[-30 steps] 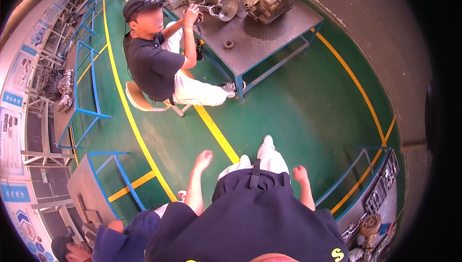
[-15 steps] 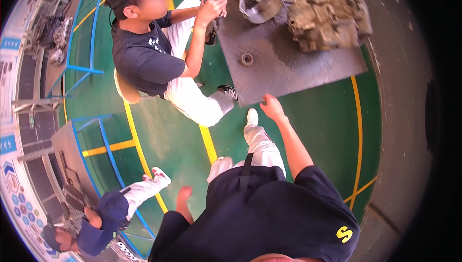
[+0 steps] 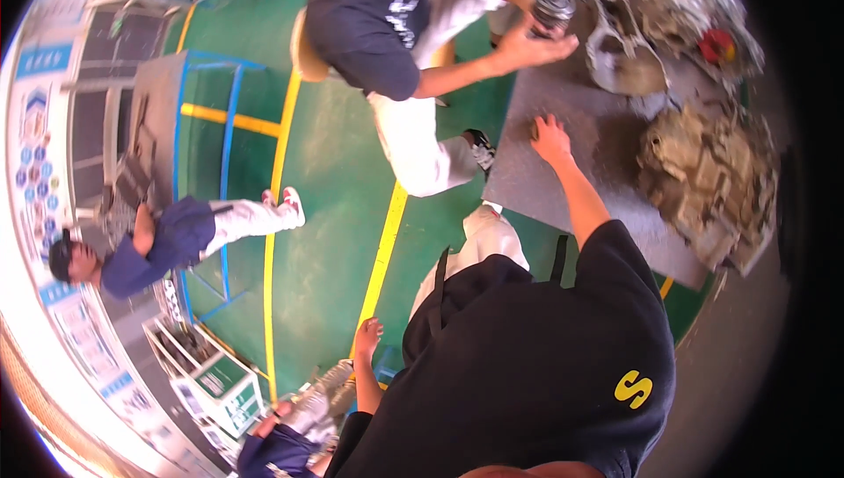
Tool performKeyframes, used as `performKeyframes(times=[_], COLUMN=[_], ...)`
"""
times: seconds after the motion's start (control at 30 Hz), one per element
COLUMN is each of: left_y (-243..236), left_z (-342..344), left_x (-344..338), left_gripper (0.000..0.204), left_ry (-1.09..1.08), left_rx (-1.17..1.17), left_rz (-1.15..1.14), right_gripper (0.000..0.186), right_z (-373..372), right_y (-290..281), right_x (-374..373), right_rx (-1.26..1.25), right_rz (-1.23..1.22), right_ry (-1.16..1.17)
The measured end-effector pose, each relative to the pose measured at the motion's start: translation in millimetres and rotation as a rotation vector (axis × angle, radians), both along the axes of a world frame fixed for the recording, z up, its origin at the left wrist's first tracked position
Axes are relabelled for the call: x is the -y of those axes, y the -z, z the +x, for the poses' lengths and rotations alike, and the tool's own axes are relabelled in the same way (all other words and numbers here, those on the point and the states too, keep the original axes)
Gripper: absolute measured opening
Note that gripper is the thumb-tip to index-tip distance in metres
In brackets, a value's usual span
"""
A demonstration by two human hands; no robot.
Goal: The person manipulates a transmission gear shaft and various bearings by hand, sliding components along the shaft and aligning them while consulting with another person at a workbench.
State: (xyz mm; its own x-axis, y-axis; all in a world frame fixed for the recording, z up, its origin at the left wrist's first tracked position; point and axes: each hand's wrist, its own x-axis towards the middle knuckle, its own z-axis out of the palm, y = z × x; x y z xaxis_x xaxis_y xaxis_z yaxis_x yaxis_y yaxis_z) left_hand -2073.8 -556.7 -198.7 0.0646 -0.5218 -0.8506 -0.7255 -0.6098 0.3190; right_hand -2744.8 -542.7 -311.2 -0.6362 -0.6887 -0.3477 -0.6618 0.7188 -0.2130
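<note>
My right hand [image 3: 553, 141] reaches over the metal table [image 3: 519, 181], fingers curled down onto a small gear. Only a dark edge of the gear [image 3: 534, 130] shows beside the fingertips; my hand hides the rest. Low at my side hangs my left hand [image 3: 369, 338], its fingers loosely bent and apart, with nothing visible in it. Across the table corner, a seated co-worker holds a dark, ringed cylindrical metal part [image 3: 554, 9] in both hands.
A large, dirty cast-metal housing [image 3: 708, 184] sits on the table's right side. Behind it lie an open metal casing [image 3: 629, 65] and more parts with a red piece [image 3: 716, 45]. Blue-framed benches [image 3: 227, 179] and two other people are at left.
I have come closer to the table, and my right hand has moved from outside its edge onto the gear. The co-worker's cylindrical part has tilted, its end now showing.
</note>
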Motion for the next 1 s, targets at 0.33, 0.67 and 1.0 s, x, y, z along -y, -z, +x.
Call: performKeyframes(times=[0.33,0.67,1.0], left_y=[31.8,55.2,70.3], left_z=[20.4,-16.8,-34.3], left_x=[-236.1,-330.1,-344.5], left_gripper=[0.026,0.030,0.031], left_ry=[-0.616,-0.796,-0.903], left_rx=[-0.038,-0.122,-0.112], left_rz=[0.133,0.150,0.048], right_gripper=[0.065,0.073,0.061], right_z=[38.8,56.6,82.2], right_y=[-0.2,-2.2,-23.1], right_x=[-54.1,-118.8,-94.3], right_rx=[0.083,0.086,0.091], right_rz=[0.097,0.169,0.140], right_ry=[-0.033,-0.147,-0.297])
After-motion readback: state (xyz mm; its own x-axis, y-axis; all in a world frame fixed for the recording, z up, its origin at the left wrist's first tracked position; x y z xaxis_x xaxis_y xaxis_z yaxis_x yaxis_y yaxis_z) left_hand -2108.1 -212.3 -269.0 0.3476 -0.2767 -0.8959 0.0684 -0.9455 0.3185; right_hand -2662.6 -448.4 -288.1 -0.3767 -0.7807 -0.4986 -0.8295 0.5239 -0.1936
